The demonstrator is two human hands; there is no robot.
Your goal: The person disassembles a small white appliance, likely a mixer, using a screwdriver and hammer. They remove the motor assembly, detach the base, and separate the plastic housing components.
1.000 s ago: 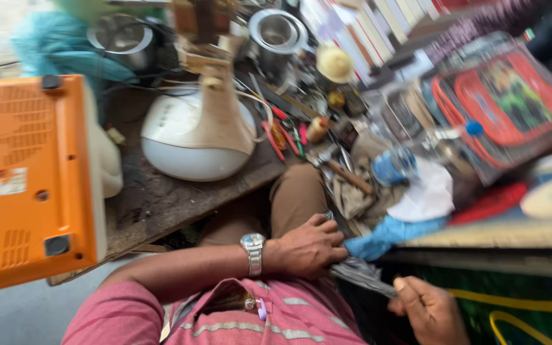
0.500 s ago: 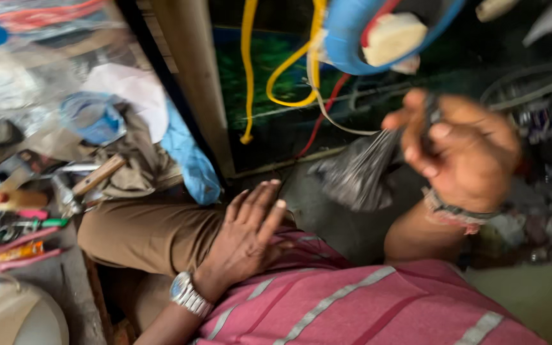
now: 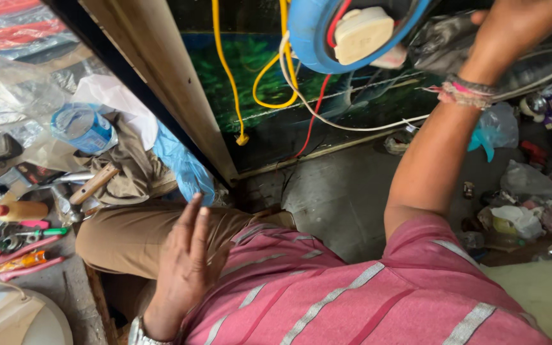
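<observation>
Laid the left hand flat on the near thigh, fingers straight and a little spread, gripping nothing, palm down on tan trousers and the hem of a pink striped shirt; probably parked there as a brace for the lean to the right. Wore a metal watch at that wrist, half cut by the frame.

Raised the right hand high at the far right, with frayed threads tied round the wrist. Had its fingers closed on a crumpled grey bag, though most of them ran past the top edge, so could not judge the grip fully. Held that bag, thin, crinkly and faintly shiny, just right of a blue ring with a cream plug tucked inside it, smooth moulded plastic, likely hung up off the ground.

Let a yellow cord dangle in loops down a dark green panel, beside white and red wires. Saw a plain wooden post slanting between this and the worktop on the left, rough and grimy, strewn with a squashed clear bottle, a wooden-handled hammer, pink-handled pliers and a soft blue cloth spilling over the edge. Found grey concrete floor below, with plastic litter heaped to the right
</observation>
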